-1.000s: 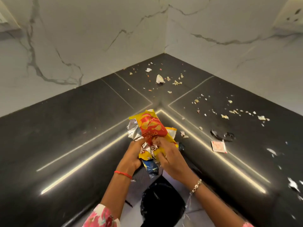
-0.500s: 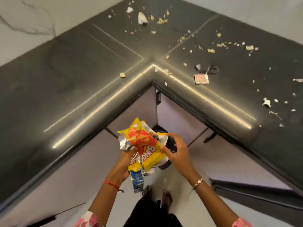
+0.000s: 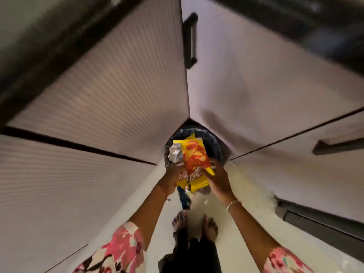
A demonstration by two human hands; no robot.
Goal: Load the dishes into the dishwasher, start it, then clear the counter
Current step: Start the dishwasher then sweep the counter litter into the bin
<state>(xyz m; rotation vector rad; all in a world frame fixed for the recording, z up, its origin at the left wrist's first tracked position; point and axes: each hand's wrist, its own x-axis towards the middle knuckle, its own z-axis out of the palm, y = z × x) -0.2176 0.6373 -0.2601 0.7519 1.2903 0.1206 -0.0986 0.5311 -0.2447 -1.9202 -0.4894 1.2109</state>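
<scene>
A bundle of crumpled snack wrappers (image 3: 194, 157), yellow and red with silver foil and a blue piece hanging below, is held low in front of me. My left hand (image 3: 173, 177) grips its left side and my right hand (image 3: 218, 179) grips its right side. The wrappers hang just over a dark bin lined with a black bag (image 3: 213, 143) that stands on the floor in the cabinet corner. Most of the bin is hidden behind the wrappers.
Pale cabinet doors (image 3: 98, 107) meet in a corner ahead, with dark handles (image 3: 190, 41) on the right-hand doors. The black counter edge (image 3: 39, 46) runs along the top. My bare feet (image 3: 195, 223) stand on the light floor.
My view has tilted down from the littered counter to the floor corner. Both hands have carried the wrappers down from counter level to just above the bin.
</scene>
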